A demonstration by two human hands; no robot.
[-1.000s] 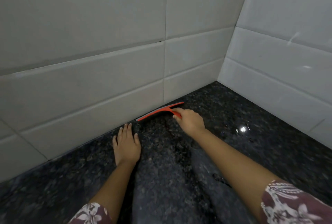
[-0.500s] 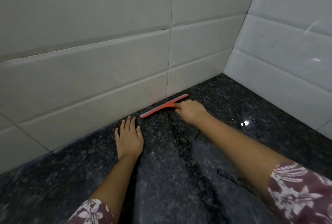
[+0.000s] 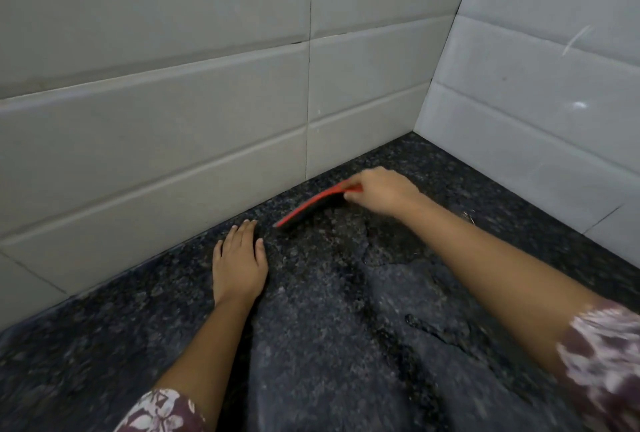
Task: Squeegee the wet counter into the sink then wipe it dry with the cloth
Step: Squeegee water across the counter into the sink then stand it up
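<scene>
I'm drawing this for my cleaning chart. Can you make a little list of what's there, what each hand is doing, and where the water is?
place: dark speckled counter in a corner of pale wall tiles
tool: red squeegee, down at the counter near the back wall
right grip: hand holding the squeegee's right end
left grip: hand flat on the counter, fingers straight, beside the squeegee's left end, not touching it
water: dark wet streaks between the arms
sink and cloth: not in view
</scene>
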